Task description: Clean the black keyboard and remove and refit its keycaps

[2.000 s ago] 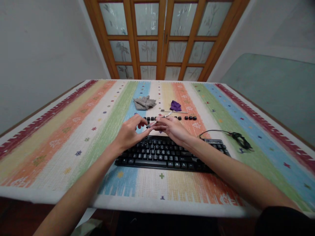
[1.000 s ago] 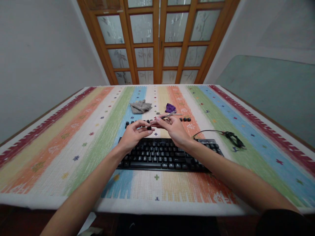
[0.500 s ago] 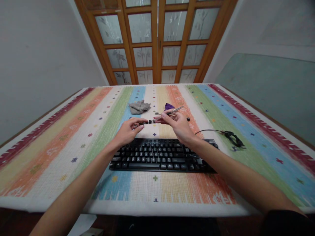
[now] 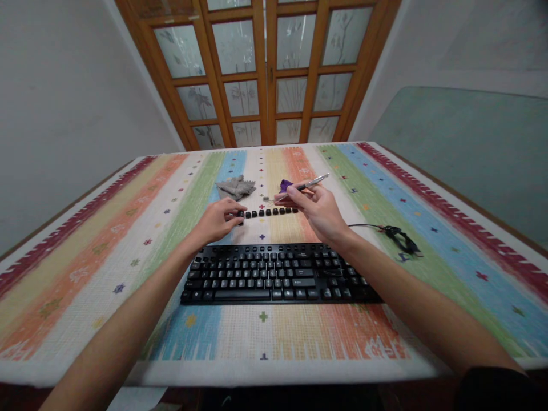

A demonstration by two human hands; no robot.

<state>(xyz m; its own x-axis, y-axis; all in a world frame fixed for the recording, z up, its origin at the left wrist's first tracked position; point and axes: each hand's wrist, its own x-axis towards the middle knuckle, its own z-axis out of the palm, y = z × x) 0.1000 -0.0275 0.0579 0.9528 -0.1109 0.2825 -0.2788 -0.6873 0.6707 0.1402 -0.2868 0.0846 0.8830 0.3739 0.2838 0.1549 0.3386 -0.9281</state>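
Observation:
Beyond the black keyboard (image 4: pixel 252 295), small black keycaps (image 4: pixel 268 212) lie in a row across the cloth. At the row's left end, my left hand (image 4: pixel 220 221) has thumb and forefinger closed on a black keycap (image 4: pixel 241 215). My right hand (image 4: pixel 323 214) is above the row's right end, closed around a slim silver-and-black pen-like tool (image 4: pixel 314 181). The tool slants up to the right; its lower tip is too fine to make out clearly. Part of the keyboard's right side is hidden under my right forearm.
A crumpled grey cloth (image 4: pixel 235 187) lies behind my left hand. A purple cloth (image 4: pixel 285 184) and a small grey piece (image 4: pixel 266 199) lie behind the keycaps. The coiled black cable (image 4: pixel 400 238) is at the right. A striped tablecloth (image 4: pixel 171 240) covers the table.
My right hand has moved right, and the row of keycaps shows between my hands. My left hand stays near the row's left end. The whole view has shifted slightly.

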